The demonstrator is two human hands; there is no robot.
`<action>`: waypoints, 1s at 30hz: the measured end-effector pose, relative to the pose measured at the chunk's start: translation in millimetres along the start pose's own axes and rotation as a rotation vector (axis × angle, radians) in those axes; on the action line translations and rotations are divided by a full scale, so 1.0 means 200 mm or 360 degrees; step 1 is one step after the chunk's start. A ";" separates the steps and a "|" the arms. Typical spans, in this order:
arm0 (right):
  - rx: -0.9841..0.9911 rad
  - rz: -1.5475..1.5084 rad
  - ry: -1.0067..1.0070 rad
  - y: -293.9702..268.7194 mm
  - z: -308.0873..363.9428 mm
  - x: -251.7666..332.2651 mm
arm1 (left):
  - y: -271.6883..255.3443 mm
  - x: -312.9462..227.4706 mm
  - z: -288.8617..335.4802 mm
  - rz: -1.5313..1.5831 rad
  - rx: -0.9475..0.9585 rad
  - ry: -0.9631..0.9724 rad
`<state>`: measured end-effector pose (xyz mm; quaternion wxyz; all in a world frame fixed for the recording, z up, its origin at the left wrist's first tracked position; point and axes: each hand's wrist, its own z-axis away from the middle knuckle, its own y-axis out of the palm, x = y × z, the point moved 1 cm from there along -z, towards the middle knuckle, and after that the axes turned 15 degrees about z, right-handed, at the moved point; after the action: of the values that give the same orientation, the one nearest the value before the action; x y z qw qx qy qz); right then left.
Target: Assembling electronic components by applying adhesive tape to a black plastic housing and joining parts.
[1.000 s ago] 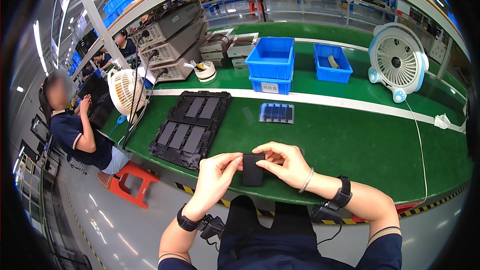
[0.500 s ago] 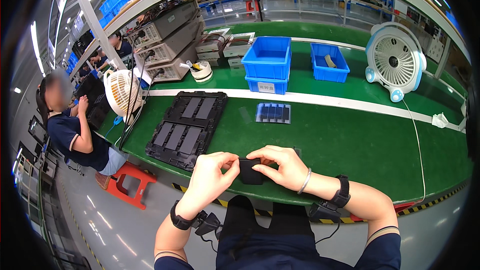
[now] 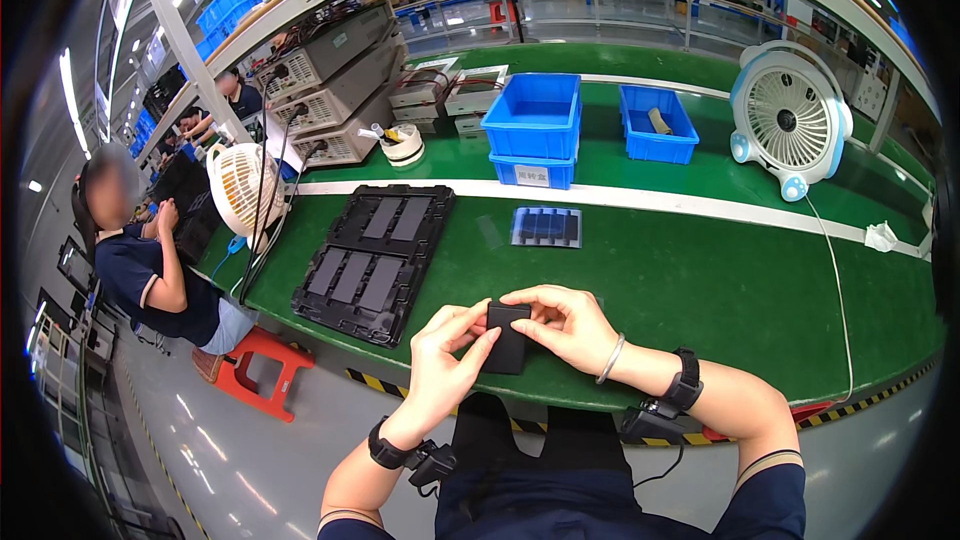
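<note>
Five dark plates (image 3: 380, 282) cradled in black tray (image 3: 345, 320) | pale item (image 3: 660, 121) held in blue bin (image 3: 663, 150) | and black box (image 3: 506, 348) being pinched near its top, left hand (image 3: 450, 355) and right hand (image 3: 575, 333) fingers clamped on it

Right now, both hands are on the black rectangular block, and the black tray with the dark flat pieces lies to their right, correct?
Not quite: in the head view, the black tray with the dark flat pieces lies to the left of the hands, not the right. The left hand and right hand are both on the black rectangular block, as you say.
</note>
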<state>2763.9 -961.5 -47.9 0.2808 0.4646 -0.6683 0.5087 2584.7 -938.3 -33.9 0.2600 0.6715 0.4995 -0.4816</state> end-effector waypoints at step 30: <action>0.0132 -0.0016 0.0057 0.01 0.02 0.02 | -0.07 -0.05 -0.01 -0.0073 0.0039 -0.0143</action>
<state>2760.5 -966.2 -46.3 0.2756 0.4702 -0.6391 0.5427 2571.5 -934.8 -22.9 0.2626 0.6408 0.4967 -0.5232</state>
